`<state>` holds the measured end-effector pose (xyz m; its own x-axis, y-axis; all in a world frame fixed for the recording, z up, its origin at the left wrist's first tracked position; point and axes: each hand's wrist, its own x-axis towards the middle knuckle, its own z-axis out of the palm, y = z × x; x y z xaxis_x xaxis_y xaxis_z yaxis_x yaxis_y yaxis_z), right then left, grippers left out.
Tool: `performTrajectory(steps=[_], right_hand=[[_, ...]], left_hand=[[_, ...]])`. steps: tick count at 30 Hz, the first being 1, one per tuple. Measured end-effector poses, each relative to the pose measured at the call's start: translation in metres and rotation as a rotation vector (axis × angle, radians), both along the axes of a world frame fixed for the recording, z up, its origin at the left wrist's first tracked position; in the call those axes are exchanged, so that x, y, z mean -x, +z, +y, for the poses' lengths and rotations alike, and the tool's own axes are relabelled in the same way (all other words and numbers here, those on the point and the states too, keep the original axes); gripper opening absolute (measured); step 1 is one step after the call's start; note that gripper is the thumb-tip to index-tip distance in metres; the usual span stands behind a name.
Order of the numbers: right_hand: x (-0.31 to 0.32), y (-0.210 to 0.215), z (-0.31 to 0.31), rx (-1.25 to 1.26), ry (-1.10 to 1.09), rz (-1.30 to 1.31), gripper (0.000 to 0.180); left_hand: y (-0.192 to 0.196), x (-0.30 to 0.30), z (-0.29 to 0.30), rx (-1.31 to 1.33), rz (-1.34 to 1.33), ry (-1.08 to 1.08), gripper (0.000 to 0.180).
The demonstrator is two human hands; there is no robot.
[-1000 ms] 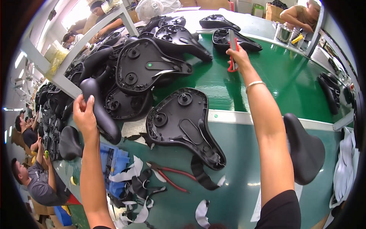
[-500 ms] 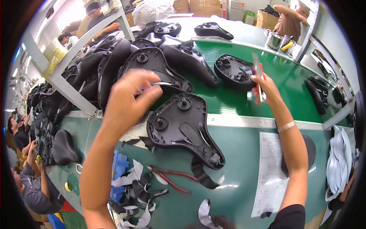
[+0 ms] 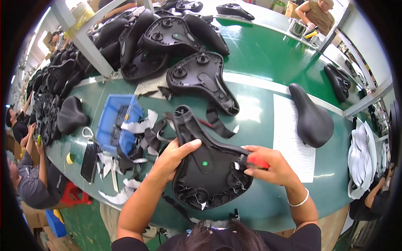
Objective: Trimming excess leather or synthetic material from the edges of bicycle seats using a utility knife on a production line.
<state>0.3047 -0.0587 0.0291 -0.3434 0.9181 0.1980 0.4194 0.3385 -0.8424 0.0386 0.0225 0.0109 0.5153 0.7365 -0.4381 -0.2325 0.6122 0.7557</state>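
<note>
A black bicycle saddle (image 3: 215,173) is held upside down close in front of me, its dark hollow underside and gathered cover edge showing. My left hand (image 3: 171,159) grips its left edge, thumb over the rim. My right hand (image 3: 271,166) is closed round a red-handled utility knife (image 3: 258,162), held at the saddle's right rim; the blade is mostly hidden. Beyond lies another upturned saddle (image 3: 201,79) with a black strip of trim (image 3: 220,123) beside its nose. The red-handled pliers (image 3: 205,122) are mostly covered by the held saddle.
A blue bin (image 3: 109,112) stands at the left among black and white scraps (image 3: 146,134), near a phone (image 3: 88,161). Saddles (image 3: 173,35) are piled behind. One saddle (image 3: 314,119) rests on a printed sheet (image 3: 289,159) at right. Co-workers (image 3: 39,180) sit at left.
My left hand has come back from the pile and now holds a saddle near me. The knife has moved down from the green bench to its rim. The upturned saddle there is gone.
</note>
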Motion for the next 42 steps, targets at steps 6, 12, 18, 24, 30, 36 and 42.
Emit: performTrajectory(steps=[6, 12, 18, 24, 30, 36, 42], right_hand=[[0.023, -0.007, -0.037, 0.132, -0.248, -0.054, 0.051], [0.017, 0.014, -0.034, -0.284, 0.011, -0.676, 0.051], [0.014, 0.003, -0.066, -0.111, 0.022, -0.894, 0.064], [0.075, -0.036, -0.142, 0.124, -0.359, -0.478, 0.067], [0.068, -0.024, -0.154, 0.300, -0.506, -0.153, 0.059], [0.095, -0.014, -0.049, -0.243, -0.279, -0.099, 0.054], [0.039, -0.020, -0.046, 0.212, -0.710, 0.565, 0.048]], left_hand=[[-0.019, 0.048, -0.025, -0.211, 0.152, 0.149, 0.072], [0.025, 0.024, -0.011, -0.375, 0.338, -0.025, 0.056], [0.032, 0.021, -0.008, -0.391, 0.351, -0.086, 0.043], [0.016, 0.037, -0.044, -0.376, 0.455, 0.181, 0.041], [0.016, 0.042, -0.079, -0.357, 0.398, 0.402, 0.046], [0.014, 0.049, -0.100, -0.417, 0.354, 0.480, 0.049], [-0.025, 0.072, -0.121, -0.826, 1.018, 0.629, 0.063]])
